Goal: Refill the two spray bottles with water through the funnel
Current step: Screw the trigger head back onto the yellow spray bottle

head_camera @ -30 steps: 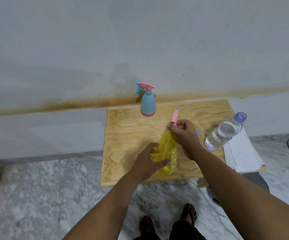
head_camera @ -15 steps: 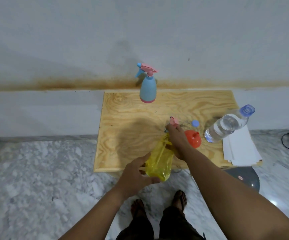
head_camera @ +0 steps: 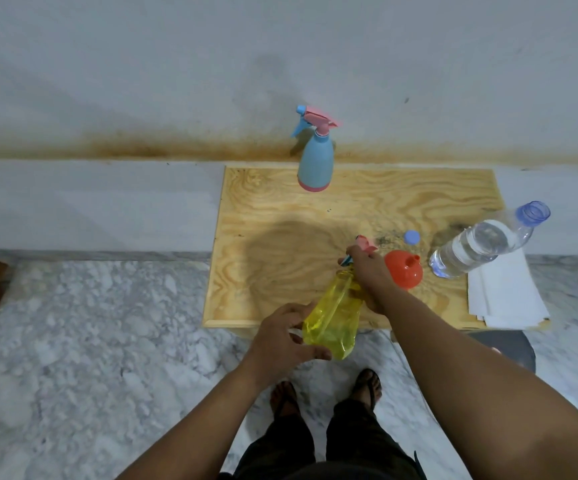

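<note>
A yellow see-through spray bottle (head_camera: 334, 315) hangs tilted over the front edge of the wooden table (head_camera: 280, 237). My left hand (head_camera: 282, 336) holds its base, fingers curled round it. My right hand (head_camera: 367, 271) grips its pink spray head at the neck. An orange funnel (head_camera: 406, 270) lies on its side just right of that hand. A blue spray bottle (head_camera: 315, 159) with a pink head stands upright at the table's back edge. A clear water bottle (head_camera: 481, 245), uncapped, stands at the right, with its blue cap (head_camera: 412, 237) lying on the wood.
White paper sheets (head_camera: 502, 296) overhang the table's right front corner. The wall stands right behind the table. A grey round object (head_camera: 509, 348) sits on the marble floor under the table's right side, and my feet (head_camera: 325, 393) are just in front.
The yellow bottle has come nearer to me and now overhangs the table's front edge. The view has tipped downward, and the orange funnel and blue cap have come into sight beside my right hand.
</note>
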